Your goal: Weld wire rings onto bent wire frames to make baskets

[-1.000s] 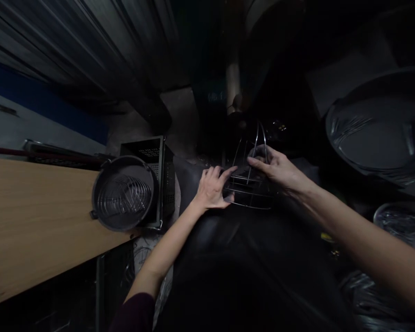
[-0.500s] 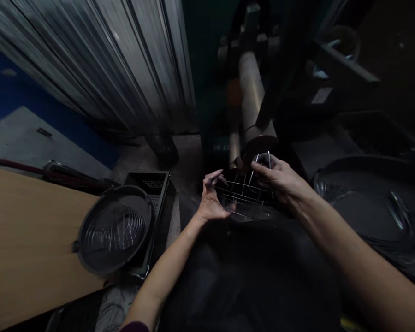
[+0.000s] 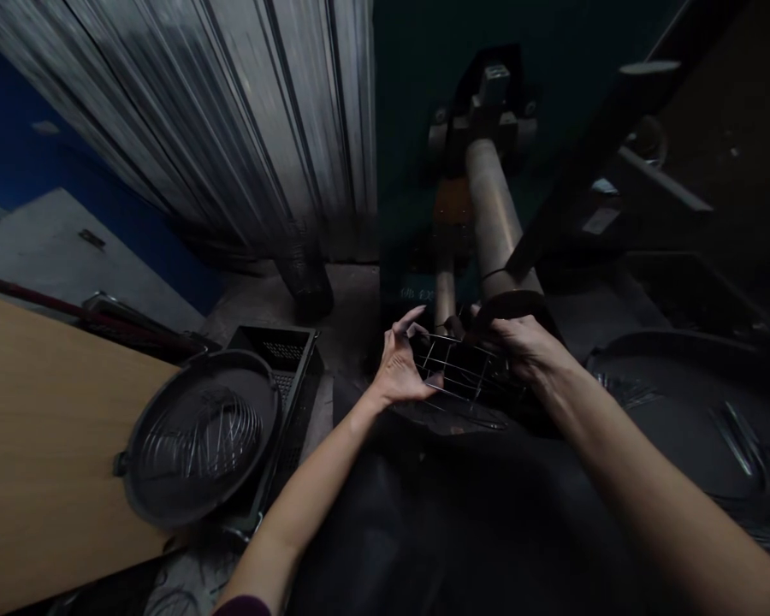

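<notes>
A small rack of thin metal wire [image 3: 450, 363] hangs before me, below the ends of a machine's metal cylinders. My left hand [image 3: 400, 366] curls around its left side, thumb low and fingers high. At the right side my right hand [image 3: 531, 344] is closed on the rack's wires, its fingertips partly hidden in shadow. The thick upper cylinder [image 3: 495, 210] ends just above my right hand. A thinner lower rod [image 3: 445, 295] reaches down close to the rack's top edge.
To the left, a round dark tray [image 3: 198, 496] with bent wire pieces rests on a black crate [image 3: 308, 368]. Another large dark tray [image 3: 673, 411] with wire pieces stands on the right. A wooden board [image 3: 51, 453] is at far left, and corrugated metal sheeting [image 3: 282, 111] rises behind.
The rack has gone lower and tilted, and my right hand has moved down and right, under the upper cylinder's end. A bent wire that stood above the right hand no longer shows.
</notes>
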Tool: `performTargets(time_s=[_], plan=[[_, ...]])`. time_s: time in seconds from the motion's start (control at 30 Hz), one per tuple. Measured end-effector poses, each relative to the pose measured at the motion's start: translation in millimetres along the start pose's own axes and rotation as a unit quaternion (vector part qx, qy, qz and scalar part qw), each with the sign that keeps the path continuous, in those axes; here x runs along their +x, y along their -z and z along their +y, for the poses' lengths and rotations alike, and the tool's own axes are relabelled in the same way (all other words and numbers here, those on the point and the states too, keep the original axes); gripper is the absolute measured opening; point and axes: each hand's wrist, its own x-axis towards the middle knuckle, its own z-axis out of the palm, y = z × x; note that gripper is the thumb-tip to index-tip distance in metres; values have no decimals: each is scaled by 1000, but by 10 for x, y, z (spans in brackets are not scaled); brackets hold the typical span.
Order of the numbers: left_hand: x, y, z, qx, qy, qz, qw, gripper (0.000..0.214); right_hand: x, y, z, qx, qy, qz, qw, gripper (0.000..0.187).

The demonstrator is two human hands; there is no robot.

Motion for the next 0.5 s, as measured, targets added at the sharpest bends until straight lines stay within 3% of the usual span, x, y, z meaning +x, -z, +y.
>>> performTargets(time_s=[0.2, 0.37, 0.5], plan=[[28, 30, 5, 36, -38, 14, 999, 96, 53, 47, 84, -9, 6, 4, 1000, 38], [27, 40, -44, 31, -56, 13, 998, 93, -2, 40, 3, 101, -5, 65, 993, 24], [-14, 54, -58, 8, -62, 25, 998, 89, -19, 22, 2, 95, -34, 39, 994, 25]])
